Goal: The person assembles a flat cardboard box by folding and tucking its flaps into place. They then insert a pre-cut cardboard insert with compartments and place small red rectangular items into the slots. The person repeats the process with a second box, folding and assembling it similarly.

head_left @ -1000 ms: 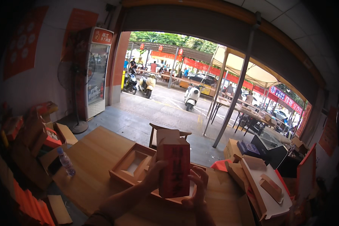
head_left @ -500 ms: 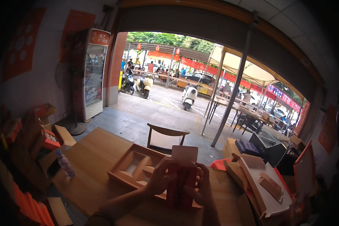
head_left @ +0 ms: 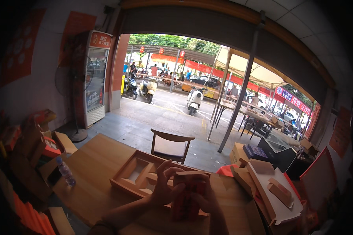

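Note:
Both hands hold a small red carton (head_left: pixel 189 201) upright over the near side of the table. My left hand (head_left: pixel 164 186) grips its left side, thumb on the front and fingers bent near the top. My right hand (head_left: pixel 206 196) closes round the right side with its thumb across the front. The carton's pale top flap (head_left: pixel 189 173) lies folded nearly level over its upper end. Just behind the hands is a shallow brown box (head_left: pixel 119 181) with angled compartment dividers, partly hidden by my arms and the carton.
The wooden table (head_left: pixel 92 162) bears a plastic bottle (head_left: pixel 66 172) at left. A chair (head_left: pixel 171 147) stands beyond it. Opened cartons (head_left: pixel 276 196) are piled at right, and orange-red folded cardboard (head_left: pixel 29 211) lies at lower left. A fan (head_left: pixel 78 135) and drinks fridge (head_left: pixel 96 78) stand farther back.
The carton's top flap, standing up before, is now folded down over its end. My left fingers have risen and bent beside the top. The view has shifted slightly.

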`<state>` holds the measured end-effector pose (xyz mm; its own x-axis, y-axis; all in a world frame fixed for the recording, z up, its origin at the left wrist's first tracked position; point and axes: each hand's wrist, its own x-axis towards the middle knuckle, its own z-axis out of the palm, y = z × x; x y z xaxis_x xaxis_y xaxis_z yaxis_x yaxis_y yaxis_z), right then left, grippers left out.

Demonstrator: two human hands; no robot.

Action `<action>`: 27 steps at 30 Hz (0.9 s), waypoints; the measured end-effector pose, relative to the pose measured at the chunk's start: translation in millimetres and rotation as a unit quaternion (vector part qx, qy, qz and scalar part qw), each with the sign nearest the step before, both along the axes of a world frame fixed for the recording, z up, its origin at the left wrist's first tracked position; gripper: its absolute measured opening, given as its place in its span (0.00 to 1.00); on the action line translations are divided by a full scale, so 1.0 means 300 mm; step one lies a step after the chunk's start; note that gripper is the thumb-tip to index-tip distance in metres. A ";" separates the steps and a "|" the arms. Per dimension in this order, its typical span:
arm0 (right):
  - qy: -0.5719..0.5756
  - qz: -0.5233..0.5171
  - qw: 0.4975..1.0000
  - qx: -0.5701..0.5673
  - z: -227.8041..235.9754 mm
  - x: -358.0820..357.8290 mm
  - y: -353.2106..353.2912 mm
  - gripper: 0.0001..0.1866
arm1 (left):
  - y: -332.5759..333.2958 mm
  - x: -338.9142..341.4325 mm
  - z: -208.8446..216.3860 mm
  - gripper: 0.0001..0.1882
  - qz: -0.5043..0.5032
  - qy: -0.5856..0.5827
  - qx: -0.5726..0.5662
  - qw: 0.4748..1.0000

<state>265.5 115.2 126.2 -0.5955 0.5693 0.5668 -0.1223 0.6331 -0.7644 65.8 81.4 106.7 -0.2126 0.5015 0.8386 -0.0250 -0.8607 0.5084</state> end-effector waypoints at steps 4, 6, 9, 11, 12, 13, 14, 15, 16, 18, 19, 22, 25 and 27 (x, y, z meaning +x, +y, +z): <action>0.008 -0.046 0.999 0.021 -0.076 -0.015 0.032 0.37 | 0.016 -0.053 0.010 0.14 -0.020 0.063 -0.038 0.997; -0.028 -0.070 0.997 0.024 -0.038 -0.028 0.002 0.40 | 0.011 -0.072 0.019 0.18 -0.020 0.069 -0.058 0.996; -0.010 -0.072 0.992 0.100 -0.051 -0.037 0.029 0.41 | 0.002 -0.087 0.053 0.17 -0.065 0.068 -0.056 0.994; 0.018 -0.080 0.987 0.142 -0.057 -0.050 0.035 0.45 | -0.007 -0.089 0.066 0.14 -0.084 0.063 -0.055 0.993; 0.032 -0.085 0.983 0.162 -0.054 -0.060 0.033 0.48 | -0.010 -0.088 0.070 0.14 -0.081 0.060 -0.061 0.993; 0.046 -0.087 0.987 0.126 -0.045 -0.063 0.016 0.51 | -0.013 -0.088 0.074 0.14 -0.079 0.057 -0.067 0.993; 0.058 -0.088 0.991 0.088 -0.024 -0.065 -0.017 0.55 | -0.015 -0.093 0.079 0.13 -0.061 0.084 -0.051 0.993; 0.070 -0.089 0.992 0.050 -0.011 -0.065 -0.034 0.58 | -0.016 -0.101 0.087 0.13 -0.043 0.111 -0.034 0.992; 0.038 -0.087 0.993 0.075 -0.008 -0.057 -0.027 0.61 | -0.015 -0.108 0.093 0.12 -0.025 0.138 -0.018 0.990; -0.027 -0.084 0.988 0.125 0.001 -0.029 -0.014 0.67 | -0.015 -0.111 0.099 0.12 -0.023 0.157 0.002 0.987; -0.028 -0.090 0.984 0.149 0.011 -0.029 -0.012 0.65 | -0.015 -0.111 0.102 0.11 -0.021 0.166 0.012 0.986; -0.042 -0.096 0.979 0.175 0.027 -0.029 -0.007 0.59 | -0.015 -0.113 0.104 0.11 -0.023 0.181 0.042 0.982; -0.047 -0.090 0.989 0.111 0.013 -0.015 -0.008 0.55 | -0.014 -0.120 0.114 0.15 -0.020 0.192 0.013 0.981; -0.010 -0.091 0.994 0.065 0.019 -0.028 -0.017 0.53 | -0.012 -0.122 0.119 0.13 -0.026 0.206 0.017 0.978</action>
